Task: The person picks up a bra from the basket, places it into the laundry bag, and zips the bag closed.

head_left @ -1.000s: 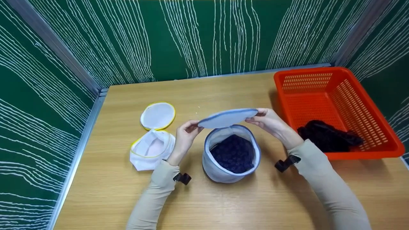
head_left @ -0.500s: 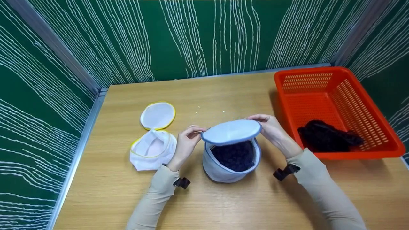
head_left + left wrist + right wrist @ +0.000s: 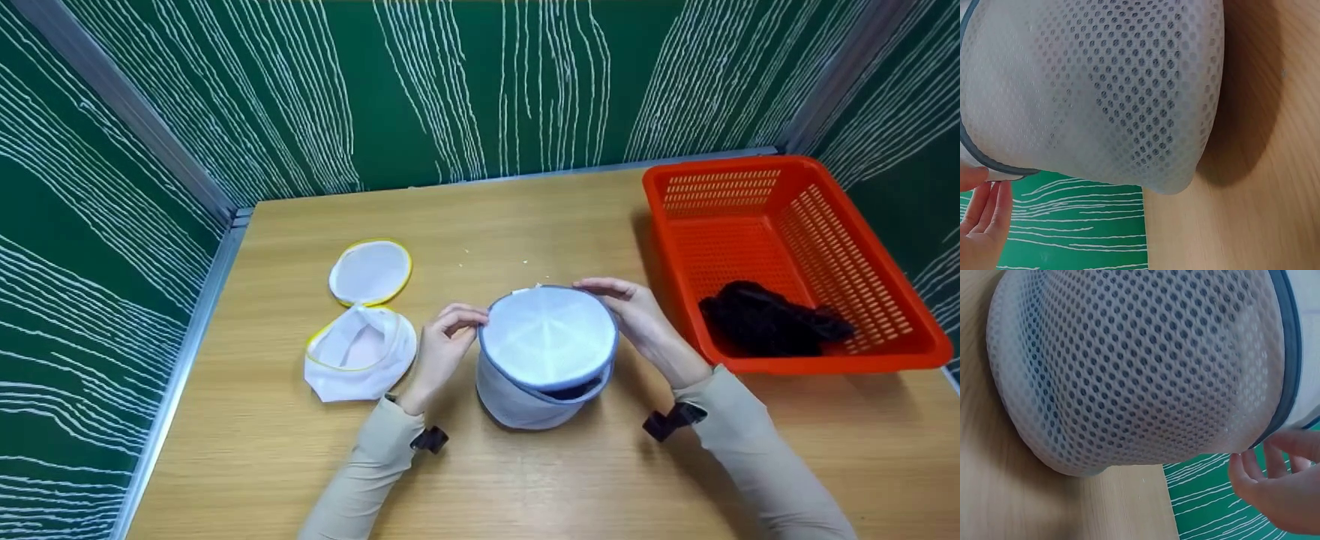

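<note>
Mesh laundry bag (image 3: 517, 409) nearly covered by its round lid (image 3: 551, 337)

On the table (image 3: 525, 484), left of the red plastic basket (image 3: 787, 366), the blue-trimmed bag stands between two hands. I'd call this the closing step; the next move seems to want the lid's near edge lowered over a narrow dark gap. The bag's mouth faces up, its axis upright; the round lid has no long axis. The left hand (image 3: 441, 346) keeps a narrow grip, pinching the lid's edge; the right hand (image 3: 641, 324) pinches it opposite.
</note>
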`<state>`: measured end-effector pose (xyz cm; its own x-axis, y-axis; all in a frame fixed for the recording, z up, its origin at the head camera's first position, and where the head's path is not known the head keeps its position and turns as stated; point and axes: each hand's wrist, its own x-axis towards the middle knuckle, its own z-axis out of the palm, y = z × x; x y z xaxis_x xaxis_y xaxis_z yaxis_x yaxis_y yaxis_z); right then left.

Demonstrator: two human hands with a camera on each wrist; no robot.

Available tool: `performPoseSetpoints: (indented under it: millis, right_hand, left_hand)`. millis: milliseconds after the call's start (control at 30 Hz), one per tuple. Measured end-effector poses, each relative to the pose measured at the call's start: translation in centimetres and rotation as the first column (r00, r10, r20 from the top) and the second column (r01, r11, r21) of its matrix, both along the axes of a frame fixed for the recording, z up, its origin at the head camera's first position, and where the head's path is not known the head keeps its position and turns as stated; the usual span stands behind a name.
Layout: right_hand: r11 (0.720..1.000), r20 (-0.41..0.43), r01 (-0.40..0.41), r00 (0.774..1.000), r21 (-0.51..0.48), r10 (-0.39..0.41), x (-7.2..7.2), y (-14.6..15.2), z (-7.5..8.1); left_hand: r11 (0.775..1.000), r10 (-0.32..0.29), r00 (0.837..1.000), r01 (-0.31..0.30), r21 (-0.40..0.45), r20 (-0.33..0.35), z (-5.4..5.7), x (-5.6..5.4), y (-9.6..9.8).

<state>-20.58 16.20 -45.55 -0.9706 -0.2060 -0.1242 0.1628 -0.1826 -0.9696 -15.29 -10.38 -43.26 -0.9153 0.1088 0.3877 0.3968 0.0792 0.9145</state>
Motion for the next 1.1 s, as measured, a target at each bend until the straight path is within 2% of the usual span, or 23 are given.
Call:
performPoseSetpoints:
  millis: [267, 400, 533, 700, 800, 967, 1100]
  right_hand:
    - [0.999, 0.157, 0.010, 0.987, 0.040, -0.016, 0.2, 0.1, 0.4]
    - [0.988, 0.208, -0.021, 0.978, 0.156, -0.012, 0.3, 0.2, 0.5]
    - [0.972, 0.212, -0.048, 0.977, 0.230, -0.002, 0.5, 0.1, 0.3]
    - [0.952, 0.210, -0.073, 0.978, 0.298, 0.009, 0.7, 0.0, 0.1]
    - [0.945, 0.205, -0.086, 0.979, 0.314, 0.020, 0.9, -0.1, 0.0]
    - [0.936, 0.185, -0.115, 0.981, 0.332, 0.055, 1.3, -0.2, 0.1]
    - [0.928, 0.186, -0.117, 0.981, 0.353, 0.052, 1.7, -0.3, 0.2]
  left_hand:
    - [0.997, 0.038, 0.999, -0.037, -0.068, 0.012, 0.7, 0.0, 0.1]
    - [0.999, 0.023, 0.998, -0.020, -0.039, 0.058, -0.2, -1.2, 0.0]
    - [1.000, 0.003, 0.987, 0.000, -0.022, 0.158, -1.1, -2.5, 0.1]
    - [0.999, 0.007, 0.959, 0.007, -0.048, 0.282, -1.2, -3.2, 0.5]
    - [0.998, 0.005, 0.936, 0.016, -0.057, 0.352, -1.1, -3.5, 0.7]
    - [0.996, -0.042, 0.896, 0.073, -0.053, 0.441, -1.0, -3.7, 0.9]
    - [0.991, -0.080, 0.865, 0.122, -0.052, 0.496, -1.0, -3.7, 1.0]
